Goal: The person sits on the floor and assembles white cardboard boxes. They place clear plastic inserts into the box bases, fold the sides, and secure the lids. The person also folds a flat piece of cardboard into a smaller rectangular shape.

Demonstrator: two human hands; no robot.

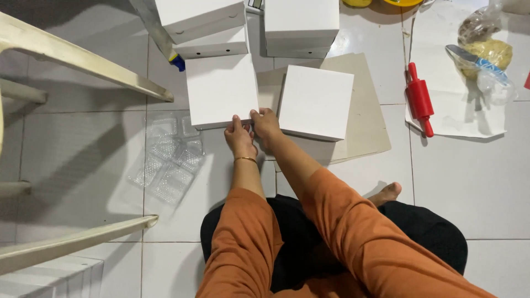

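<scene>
Two closed white cardboard boxes lie on the tiled floor in front of me. My left hand and my right hand both touch the near right corner of the left white box, fingers pressed on its lower edge. The right white box rests just right of my right hand on a beige cardboard sheet. Orange sleeves cover both my arms, and a thin bracelet sits on my left wrist.
More white boxes are stacked at the back. A clear plastic blister tray lies at the left. A red rolling pin, dough in a plastic bag and white paper sit at the right. Pale chair legs cross the left side.
</scene>
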